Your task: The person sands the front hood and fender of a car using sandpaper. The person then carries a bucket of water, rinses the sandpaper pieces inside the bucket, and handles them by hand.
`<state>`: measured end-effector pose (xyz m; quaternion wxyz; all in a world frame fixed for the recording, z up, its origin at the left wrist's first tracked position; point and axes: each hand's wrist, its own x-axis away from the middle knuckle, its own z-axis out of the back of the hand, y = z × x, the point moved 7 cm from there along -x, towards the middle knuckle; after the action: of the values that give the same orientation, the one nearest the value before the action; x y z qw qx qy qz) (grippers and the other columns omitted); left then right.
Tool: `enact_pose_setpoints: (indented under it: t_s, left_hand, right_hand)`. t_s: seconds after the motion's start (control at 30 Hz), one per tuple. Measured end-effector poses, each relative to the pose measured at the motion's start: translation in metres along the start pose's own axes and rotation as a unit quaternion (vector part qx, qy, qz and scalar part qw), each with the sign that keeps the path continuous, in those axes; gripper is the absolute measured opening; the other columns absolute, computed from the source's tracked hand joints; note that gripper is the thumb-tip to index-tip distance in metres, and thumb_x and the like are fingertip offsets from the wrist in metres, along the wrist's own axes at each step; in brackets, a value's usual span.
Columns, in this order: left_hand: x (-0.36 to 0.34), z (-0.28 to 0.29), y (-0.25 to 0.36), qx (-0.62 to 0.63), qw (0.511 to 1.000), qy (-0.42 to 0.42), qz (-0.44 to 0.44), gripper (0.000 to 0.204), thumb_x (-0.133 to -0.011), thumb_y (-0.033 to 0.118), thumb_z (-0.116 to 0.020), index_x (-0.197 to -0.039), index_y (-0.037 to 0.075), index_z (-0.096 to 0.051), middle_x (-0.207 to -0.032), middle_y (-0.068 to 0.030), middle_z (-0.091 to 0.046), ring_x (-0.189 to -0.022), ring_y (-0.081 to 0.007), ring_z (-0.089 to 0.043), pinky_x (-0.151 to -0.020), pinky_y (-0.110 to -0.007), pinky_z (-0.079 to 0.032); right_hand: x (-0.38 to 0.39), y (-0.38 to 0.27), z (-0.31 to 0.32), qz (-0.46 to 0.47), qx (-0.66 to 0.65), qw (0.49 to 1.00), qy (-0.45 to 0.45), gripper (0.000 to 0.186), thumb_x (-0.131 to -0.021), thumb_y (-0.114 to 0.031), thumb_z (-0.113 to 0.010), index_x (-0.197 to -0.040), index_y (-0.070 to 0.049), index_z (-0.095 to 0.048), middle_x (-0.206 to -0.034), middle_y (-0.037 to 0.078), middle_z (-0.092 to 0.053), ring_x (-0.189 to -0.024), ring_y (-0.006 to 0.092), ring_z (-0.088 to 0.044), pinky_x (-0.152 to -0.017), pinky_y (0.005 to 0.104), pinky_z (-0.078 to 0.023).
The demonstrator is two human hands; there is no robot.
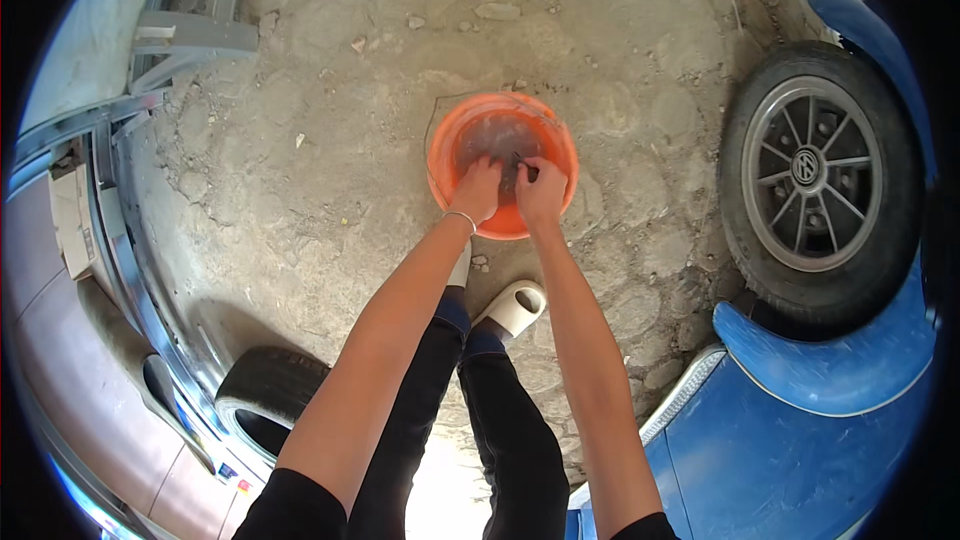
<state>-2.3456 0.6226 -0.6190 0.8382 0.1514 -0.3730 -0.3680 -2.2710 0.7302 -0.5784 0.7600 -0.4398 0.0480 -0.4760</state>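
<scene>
An orange bucket (pixel 567 155) stands on the ground in front of my feet, with murky greyish water (pixel 492 135) in it. Both hands reach down inside the rim. My left hand (pixel 479 190) is at the water, its fingers bent and close together; the fingertips are hidden. Beside it, my right hand (pixel 541 192) is closed, thumb and fingers pinched around a small dark thing (pixel 530 173) whose kind I cannot make out. The bucket's thin wire handle (pixel 432 125) rests against the far left of the rim.
On the right stands a blue vehicle body (pixel 790 460) with a spoked wheel (pixel 806 168). A loose tyre (pixel 270 387) lies at lower left, by a metal frame (pixel 125 230). A grey metal stand (pixel 195 35) is at far left. The ground (pixel 330 180) is uneven, with small stones.
</scene>
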Motion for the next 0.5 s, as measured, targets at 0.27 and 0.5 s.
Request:
enact_pose_setpoints:
  t_s: [0.27, 0.5]
  left_hand:
    - [-0.006, -0.013, -0.004, -0.150, 0.980, -0.132, -0.015, 0.032, -0.087, 0.006, -0.051, -0.116, 0.005, -0.063, -0.129, -0.0111, -0.056, -0.121, -0.0287, -0.053, -0.100, -0.043, -0.044]
    - [0.001, -0.022, -0.010, -0.117, 0.990, -0.070, -0.027, 0.027, -0.088, 0.013, -0.053, -0.109, 0.008, -0.069, -0.121, -0.0126, -0.060, -0.116, -0.0300, -0.057, -0.099, -0.044, -0.045]
  right_hand:
    - [0.006, -0.012, 0.003, 0.096, 0.017, 0.995, 0.007, 0.015, -0.083, -0.003, -0.063, -0.095, 0.005, -0.068, -0.088, 0.021, -0.066, -0.077, 0.0350, -0.066, -0.073, 0.0416, -0.052]
    - [0.006, -0.012, 0.006, 0.102, 0.006, 0.995, 0.011, 0.015, -0.083, -0.003, -0.063, -0.095, 0.005, -0.067, -0.088, 0.021, -0.066, -0.079, 0.0362, -0.065, -0.073, 0.0421, -0.052]
